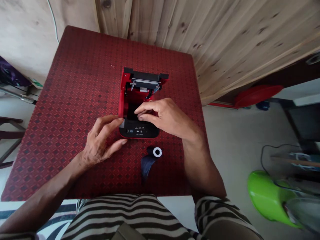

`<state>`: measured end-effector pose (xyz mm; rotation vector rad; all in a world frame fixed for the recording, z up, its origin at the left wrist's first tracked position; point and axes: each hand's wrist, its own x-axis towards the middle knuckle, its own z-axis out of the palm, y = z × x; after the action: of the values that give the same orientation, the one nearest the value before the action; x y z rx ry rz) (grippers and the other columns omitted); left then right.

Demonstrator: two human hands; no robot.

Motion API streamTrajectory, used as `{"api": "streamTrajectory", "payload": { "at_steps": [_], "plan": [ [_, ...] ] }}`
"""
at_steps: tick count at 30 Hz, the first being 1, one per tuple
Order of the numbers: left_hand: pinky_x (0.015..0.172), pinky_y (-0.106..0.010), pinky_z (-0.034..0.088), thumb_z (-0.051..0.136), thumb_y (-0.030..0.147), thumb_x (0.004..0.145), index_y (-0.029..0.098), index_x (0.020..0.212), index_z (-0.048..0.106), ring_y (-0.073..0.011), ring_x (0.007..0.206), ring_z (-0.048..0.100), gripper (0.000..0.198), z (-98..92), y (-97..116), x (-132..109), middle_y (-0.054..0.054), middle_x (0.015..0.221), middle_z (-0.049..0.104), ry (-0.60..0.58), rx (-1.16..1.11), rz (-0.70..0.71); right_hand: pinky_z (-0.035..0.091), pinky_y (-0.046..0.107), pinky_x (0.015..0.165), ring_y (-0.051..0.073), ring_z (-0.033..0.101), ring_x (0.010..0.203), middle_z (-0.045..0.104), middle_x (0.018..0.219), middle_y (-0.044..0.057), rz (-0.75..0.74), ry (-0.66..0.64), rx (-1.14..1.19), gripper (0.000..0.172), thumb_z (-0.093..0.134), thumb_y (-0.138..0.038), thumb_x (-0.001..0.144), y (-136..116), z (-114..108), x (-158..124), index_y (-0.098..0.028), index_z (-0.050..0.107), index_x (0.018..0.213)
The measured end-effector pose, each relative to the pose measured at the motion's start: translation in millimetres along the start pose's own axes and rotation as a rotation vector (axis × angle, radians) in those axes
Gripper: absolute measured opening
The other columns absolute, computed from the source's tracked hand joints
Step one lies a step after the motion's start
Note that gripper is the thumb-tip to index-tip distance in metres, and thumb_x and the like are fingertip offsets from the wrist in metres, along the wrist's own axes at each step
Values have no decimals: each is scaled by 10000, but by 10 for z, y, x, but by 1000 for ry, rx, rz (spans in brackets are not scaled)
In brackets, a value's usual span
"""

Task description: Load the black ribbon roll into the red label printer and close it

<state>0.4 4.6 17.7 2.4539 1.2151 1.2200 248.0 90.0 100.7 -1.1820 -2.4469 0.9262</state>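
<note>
A small red and black printer (130, 96) stands with its lid open in the middle of a red patterned table (75, 100). My left hand (102, 140) rests against the printer's front left corner, thumb and fingers braced on it. Over the open paper bay, my right hand (165, 116) has its fingertips pressed together at the bay's front edge; what they pinch, if anything, is hidden. A dark roll with a white core (152, 156) lies on the table just in front of the printer, partly unrolled.
Wooden plank walls rise behind and right of the table. A green plastic object (267, 196) and cables lie on the floor at right. A red object (255, 95) sits by the wall. A chair frame shows at far left.
</note>
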Motion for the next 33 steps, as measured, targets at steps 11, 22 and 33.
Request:
{"api": "streamTrajectory", "payload": {
  "at_steps": [11,22,33],
  "plan": [
    [1045,-413,581,711,324,1009,228,1401,638,-255,1177,688,410,-72,-80,113,-104,1278,702,64,36,-80,453,310,761,143,633,731,802,831,16,-125,-410,-223,347,575,57,872,-12,-90,411,-185,822,840],
    [1015,-390,592,716,309,1002,239,1425,623,-243,1167,686,438,-102,-87,75,-101,1280,702,48,38,-27,443,313,828,153,672,798,801,851,15,-123,-293,-175,302,587,10,894,35,-61,366,-180,816,841],
    [877,-317,609,690,306,1020,320,1228,725,-182,1021,721,211,-241,-61,716,-26,1145,736,-113,-21,-71,518,337,929,197,741,955,831,1005,18,-19,68,61,207,655,-131,965,123,-113,90,-202,842,1018]
  ]
}}
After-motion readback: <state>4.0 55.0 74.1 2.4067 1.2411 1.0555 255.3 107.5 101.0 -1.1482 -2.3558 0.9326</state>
